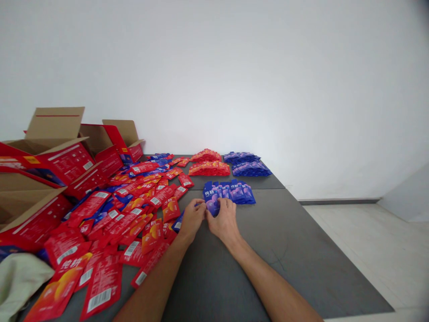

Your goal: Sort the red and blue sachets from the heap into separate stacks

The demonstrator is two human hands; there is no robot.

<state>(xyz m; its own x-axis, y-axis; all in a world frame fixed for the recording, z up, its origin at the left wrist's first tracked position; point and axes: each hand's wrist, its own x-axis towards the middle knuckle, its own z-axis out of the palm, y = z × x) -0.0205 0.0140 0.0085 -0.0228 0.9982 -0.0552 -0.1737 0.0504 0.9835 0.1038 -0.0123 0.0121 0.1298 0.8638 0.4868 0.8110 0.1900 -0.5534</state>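
Note:
Both my hands meet over the middle of the dark table. My right hand (225,219) is closed on a blue sachet (211,194) with purple fruit and white lettering, its fingers on the lower right part. My left hand (192,219) has its thumb and fingers pinched together at the left side of that sachet. Just beyond my right hand lies an overlapping row of blue sachets (246,193). Another blue sachet (177,224) shows partly behind my left hand, at the pile's edge.
A loose heap of red, orange and blue sachets (134,203) covers the left side. Open red cartons (70,161) stand behind it. Stacked red sachets (209,168) and blue sachets (251,168) lie at the back. A pale cloth (22,281) is at lower left. The table's right edge borders the floor.

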